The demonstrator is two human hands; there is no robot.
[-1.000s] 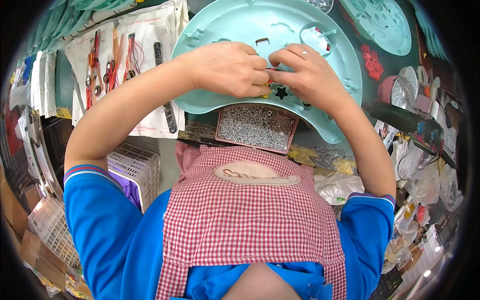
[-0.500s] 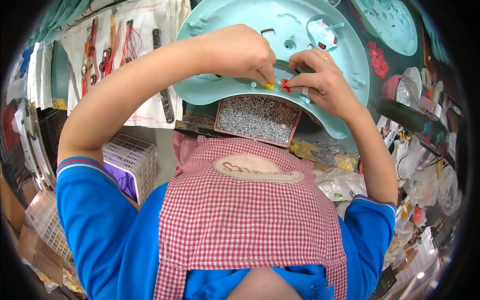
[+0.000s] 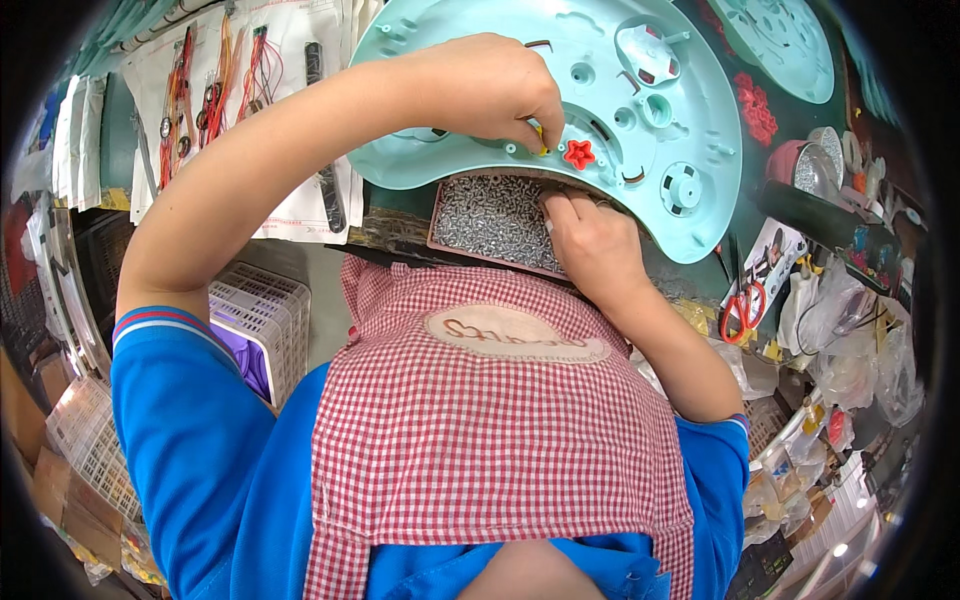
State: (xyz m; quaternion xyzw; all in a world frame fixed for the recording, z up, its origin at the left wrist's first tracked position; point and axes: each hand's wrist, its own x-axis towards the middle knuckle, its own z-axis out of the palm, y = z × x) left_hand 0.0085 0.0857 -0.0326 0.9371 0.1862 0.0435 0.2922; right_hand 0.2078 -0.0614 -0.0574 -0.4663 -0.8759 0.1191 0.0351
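Note:
A curved teal plastic shell [image 3: 480, 165] lies across the bench, its posts and recesses facing up. My left hand [image 3: 505, 95] reaches over it, thumb and fingers pinched on a small yellow plastic piece [image 3: 541, 140] near the shell's inner edge; the fingers cover most of that piece. Just right of it, a red star-shaped plastic piece [image 3: 579, 153] sits on the shell, untouched. My right hand [image 3: 595, 240] is at the right end of a tray of small silver screws [image 3: 490, 222], fingers curled down among them. Whatever its fingertips hold is hidden.
Wire bundles [image 3: 210, 100] lie on white bags at the left. Orange-handled scissors [image 3: 743, 310] rest right of the shell. Red pieces [image 3: 755, 110] are piled near another teal shell [image 3: 785, 45]. A white basket [image 3: 270, 300] stands below the bench.
My right hand has left the red star piece and come down toward me into the screw tray. The left hand stays at the yellow piece. The red star now shows whole.

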